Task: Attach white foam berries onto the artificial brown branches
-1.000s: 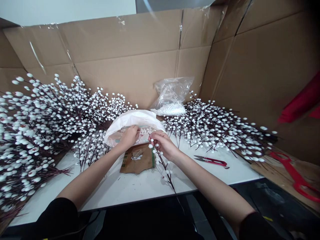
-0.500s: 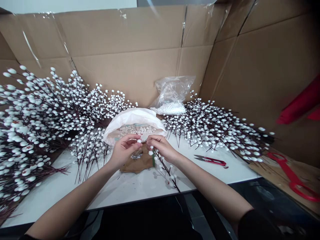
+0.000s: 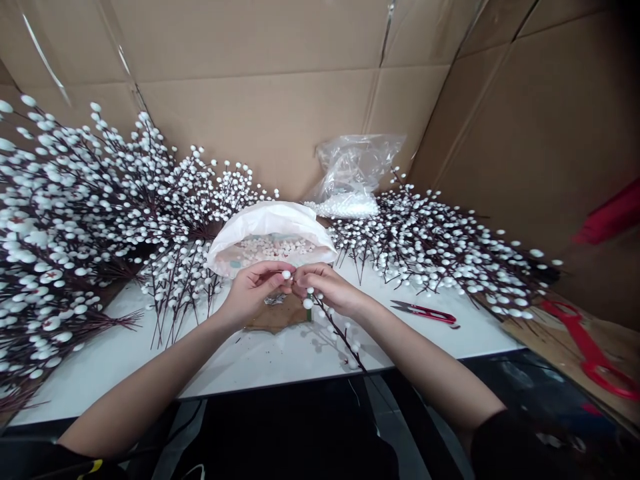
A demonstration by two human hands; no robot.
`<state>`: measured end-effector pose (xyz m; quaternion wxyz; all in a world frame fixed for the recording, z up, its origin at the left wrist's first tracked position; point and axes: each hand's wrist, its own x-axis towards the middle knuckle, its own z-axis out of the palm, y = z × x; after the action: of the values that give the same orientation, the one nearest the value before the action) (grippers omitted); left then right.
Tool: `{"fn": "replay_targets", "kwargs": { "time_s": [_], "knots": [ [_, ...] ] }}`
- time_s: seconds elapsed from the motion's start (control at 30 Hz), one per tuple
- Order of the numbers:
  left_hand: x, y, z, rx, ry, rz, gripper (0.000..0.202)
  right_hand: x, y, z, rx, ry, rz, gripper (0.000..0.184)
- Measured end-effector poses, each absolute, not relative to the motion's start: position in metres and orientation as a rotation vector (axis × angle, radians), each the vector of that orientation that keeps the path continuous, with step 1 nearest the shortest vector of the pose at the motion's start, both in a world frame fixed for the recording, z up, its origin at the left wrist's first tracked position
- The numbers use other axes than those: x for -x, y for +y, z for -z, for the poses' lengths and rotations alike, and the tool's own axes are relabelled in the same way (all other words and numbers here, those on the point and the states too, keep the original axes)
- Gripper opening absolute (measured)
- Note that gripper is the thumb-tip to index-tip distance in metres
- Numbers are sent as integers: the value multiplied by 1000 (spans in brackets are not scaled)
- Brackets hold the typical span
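Observation:
My left hand (image 3: 253, 291) pinches a small white bead (image 3: 287, 274) between thumb and fingertips. My right hand (image 3: 327, 289) is closed on a dark twig with white beads (image 3: 334, 325); the twig trails down toward the table's front edge. Both hands meet just in front of an open white bag of loose beads (image 3: 273, 240). A scrap of brown cardboard (image 3: 273, 319) lies on the white table (image 3: 125, 367) under the hands.
Heaps of beaded branches lie at the left (image 3: 75, 227) and the right (image 3: 440, 253). A clear bag of beads (image 3: 353, 180) stands at the back. Red snips (image 3: 425, 312) lie right of my right hand. Red scissors (image 3: 590, 350) rest at far right. Cardboard walls (image 3: 260, 100) surround the table.
My left hand came out of the white bag with a bead and moved to meet my right hand at the twig's tip. The view tilted slightly downward.

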<state>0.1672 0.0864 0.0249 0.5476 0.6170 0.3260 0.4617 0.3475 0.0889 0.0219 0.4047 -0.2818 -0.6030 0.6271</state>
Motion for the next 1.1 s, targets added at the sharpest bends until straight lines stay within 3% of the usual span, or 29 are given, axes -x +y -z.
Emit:
{"fn": "replay_targets", "kwargs": {
  "time_s": [1.1],
  "knots": [
    [-161, 89, -12, -1539, 717, -998, 23, -351, 91, -20, 766, -1502, -1847, 14]
  ]
}}
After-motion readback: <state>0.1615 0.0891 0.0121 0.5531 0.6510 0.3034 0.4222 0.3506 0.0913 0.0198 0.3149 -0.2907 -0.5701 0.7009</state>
